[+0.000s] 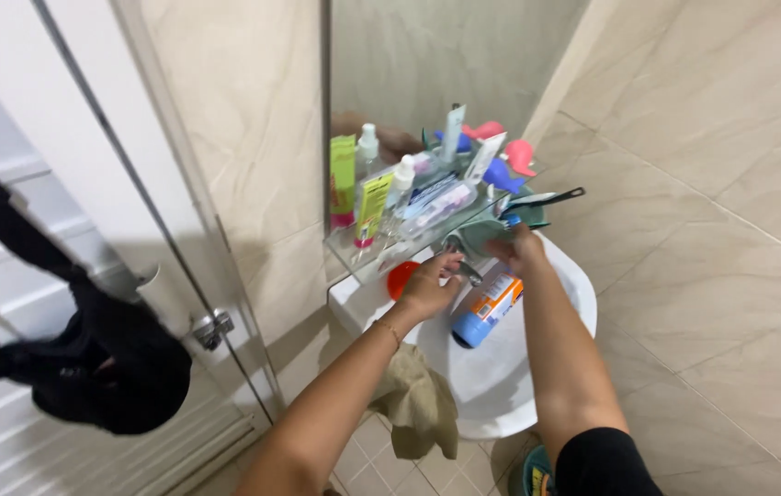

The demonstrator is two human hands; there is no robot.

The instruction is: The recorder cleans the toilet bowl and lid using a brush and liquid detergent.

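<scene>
Judging from how things lay, the trouble could have started with the biggest piece, the white sink (501, 386): its bowl sloped away under both arms, and anything let go above it would likely have rolled or clattered down toward the drain. Above it the glass shelf (354, 253) was crowded to its edge with a green tube (343, 179), a yellow tube (372, 209), small white spray bottles (400, 184) and pink and blue items (505, 165), so an elbow or wrist brushing it could have knocked several off together. A tan cloth (418, 404) drooped over the sink's front rim and looked free to slide to the tiled floor.

The blue bottle (485, 308) with an orange label lay tilted in the sink, just below the hands; its smooth round body seemed apt to slip if gripped wet. The right hand (521, 250) was closed around a greenish cloth (478, 234) at the back of the sink, fingers pressed into the fabric. The left hand (427, 287) curled beside the metal tap (470, 273); whether it pinched anything could not be told. An orange round thing (401, 277) sat behind that hand and might have been nudged off the ledge.
</scene>
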